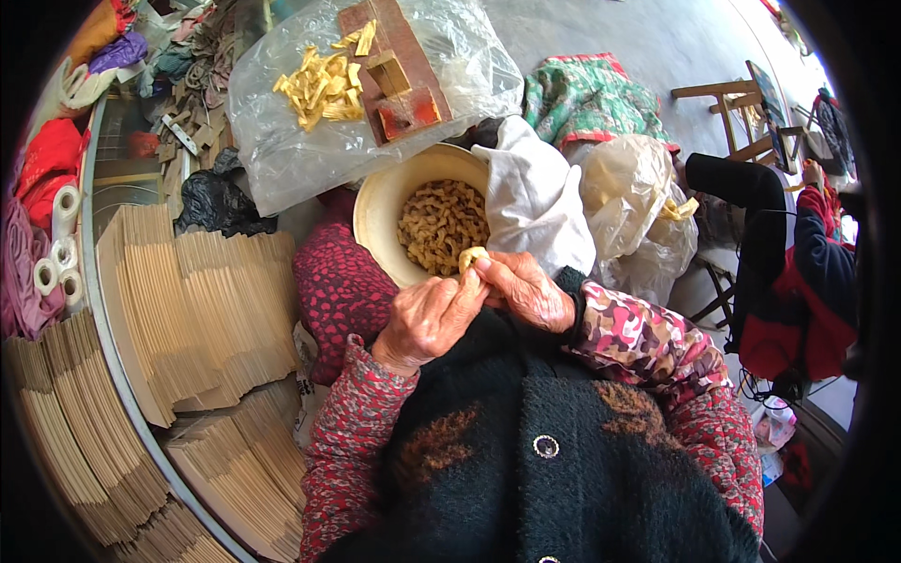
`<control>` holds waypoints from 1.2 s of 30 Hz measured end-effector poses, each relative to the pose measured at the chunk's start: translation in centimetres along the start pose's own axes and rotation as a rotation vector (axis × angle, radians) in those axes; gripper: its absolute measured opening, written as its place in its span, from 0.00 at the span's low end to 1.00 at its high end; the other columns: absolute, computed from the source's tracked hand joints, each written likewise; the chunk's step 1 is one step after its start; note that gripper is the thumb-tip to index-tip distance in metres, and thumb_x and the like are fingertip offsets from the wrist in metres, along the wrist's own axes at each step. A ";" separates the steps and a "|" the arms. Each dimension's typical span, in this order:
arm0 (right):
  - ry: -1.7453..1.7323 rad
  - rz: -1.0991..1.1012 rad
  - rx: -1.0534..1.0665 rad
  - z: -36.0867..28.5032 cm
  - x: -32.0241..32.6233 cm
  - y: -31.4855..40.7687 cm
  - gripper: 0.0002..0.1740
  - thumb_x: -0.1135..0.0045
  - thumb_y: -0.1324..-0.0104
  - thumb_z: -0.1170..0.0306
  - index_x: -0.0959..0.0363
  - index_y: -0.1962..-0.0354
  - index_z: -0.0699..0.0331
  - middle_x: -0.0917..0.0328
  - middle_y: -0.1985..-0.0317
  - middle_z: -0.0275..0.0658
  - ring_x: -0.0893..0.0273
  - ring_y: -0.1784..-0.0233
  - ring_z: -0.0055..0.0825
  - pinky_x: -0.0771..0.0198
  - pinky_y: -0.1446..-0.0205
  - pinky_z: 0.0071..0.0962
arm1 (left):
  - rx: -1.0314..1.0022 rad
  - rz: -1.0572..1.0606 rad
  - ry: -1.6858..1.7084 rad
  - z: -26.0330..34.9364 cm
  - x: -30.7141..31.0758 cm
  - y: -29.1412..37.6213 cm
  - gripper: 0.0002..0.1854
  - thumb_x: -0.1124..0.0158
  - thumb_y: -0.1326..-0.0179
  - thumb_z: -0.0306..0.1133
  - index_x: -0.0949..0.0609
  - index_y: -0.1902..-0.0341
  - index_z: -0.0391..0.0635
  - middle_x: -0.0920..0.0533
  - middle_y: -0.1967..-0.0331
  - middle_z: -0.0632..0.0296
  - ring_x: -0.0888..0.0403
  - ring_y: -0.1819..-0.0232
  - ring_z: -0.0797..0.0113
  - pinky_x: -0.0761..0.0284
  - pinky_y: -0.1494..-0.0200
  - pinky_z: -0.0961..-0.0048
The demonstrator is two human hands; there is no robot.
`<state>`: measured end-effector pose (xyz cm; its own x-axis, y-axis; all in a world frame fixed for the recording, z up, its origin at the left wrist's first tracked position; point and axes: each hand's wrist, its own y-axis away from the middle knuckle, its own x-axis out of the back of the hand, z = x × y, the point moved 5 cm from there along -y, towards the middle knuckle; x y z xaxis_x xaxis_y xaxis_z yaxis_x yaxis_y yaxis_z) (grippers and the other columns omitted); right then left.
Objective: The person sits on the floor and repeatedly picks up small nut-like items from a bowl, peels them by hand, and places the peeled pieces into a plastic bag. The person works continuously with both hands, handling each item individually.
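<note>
My left hand point(431, 317) and my right hand point(528, 288) meet in front of my chest, fingertips pinched together on a small pale-yellow folded strip point(471, 258). Just beyond them a cream-coloured bucket point(376, 204) holds many small yellow-brown folded pieces point(440, 218). Past the bucket, on a clear plastic sheet point(267, 155), lies a heap of loose yellow strips point(320, 88). Beside the heap is a reddish-brown board point(412, 56) with a wooden block point(388, 72) and a red-topped block point(408, 115) on it. The strip's lower part is hidden by my fingers.
Stacks of folded cardboard point(211, 302) stand at the left beside a metal-edged rail. A white cloth point(538, 190) and a plastic bag point(626, 204) lie right of the bucket, below a green patterned cloth point(591, 95). Another person point(788, 302) sits at the far right near a wooden stool point(739, 119).
</note>
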<state>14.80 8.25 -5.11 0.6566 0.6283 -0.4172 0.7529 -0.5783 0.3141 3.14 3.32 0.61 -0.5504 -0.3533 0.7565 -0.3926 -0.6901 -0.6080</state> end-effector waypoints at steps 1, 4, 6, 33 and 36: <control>-0.037 0.007 -0.002 -0.1 0.1 0.0 0.19 0.62 0.25 0.57 0.31 0.65 0.63 0.37 0.79 0.26 0.44 0.77 0.12 0.47 0.74 0.18 | 0.015 0.015 0.016 -0.1 0.1 0.0 0.18 0.30 0.51 0.22 0.21 0.54 0.33 0.30 0.80 0.65 0.29 0.82 0.69 0.31 0.82 0.74; 0.053 -0.007 0.014 -0.2 0.1 -0.3 0.18 0.62 0.25 0.58 0.31 0.63 0.62 0.39 0.79 0.23 0.46 0.77 0.11 0.50 0.75 0.17 | 0.066 -0.070 0.116 -0.2 -0.3 -0.1 0.14 0.33 0.48 0.22 0.22 0.57 0.34 0.28 0.78 0.61 0.26 0.78 0.67 0.29 0.78 0.71; 0.073 -0.020 0.012 -0.1 0.2 -0.4 0.18 0.62 0.25 0.57 0.31 0.62 0.62 0.39 0.78 0.23 0.48 0.78 0.11 0.51 0.75 0.16 | 0.087 -0.111 0.188 -0.3 -0.8 0.0 0.12 0.34 0.49 0.21 0.21 0.59 0.35 0.28 0.78 0.60 0.25 0.78 0.64 0.28 0.77 0.70; 0.640 -0.035 0.461 0.2 -0.1 0.0 0.08 0.54 0.32 0.70 0.37 0.69 0.66 0.33 0.83 0.53 0.32 0.80 0.54 0.41 0.78 0.44 | 0.942 -0.152 0.963 -3.0 -1.5 2.9 0.18 0.47 0.31 0.32 0.26 0.42 0.35 0.22 0.59 0.67 0.26 0.58 0.79 0.30 0.52 0.81; 0.679 -0.056 0.476 -0.2 -0.3 0.1 0.08 0.53 0.32 0.70 0.37 0.68 0.66 0.32 0.83 0.52 0.31 0.79 0.54 0.40 0.77 0.45 | 0.787 -0.066 0.792 -2.3 -0.9 2.2 0.19 0.45 0.32 0.28 0.29 0.39 0.35 0.22 0.58 0.64 0.26 0.56 0.78 0.30 0.49 0.80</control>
<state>14.73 8.08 -4.79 0.6174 0.7518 0.2317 0.7862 -0.5996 -0.1494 1.11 3.61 -1.96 -0.9698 0.0073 0.2438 -0.0170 -0.9991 -0.0377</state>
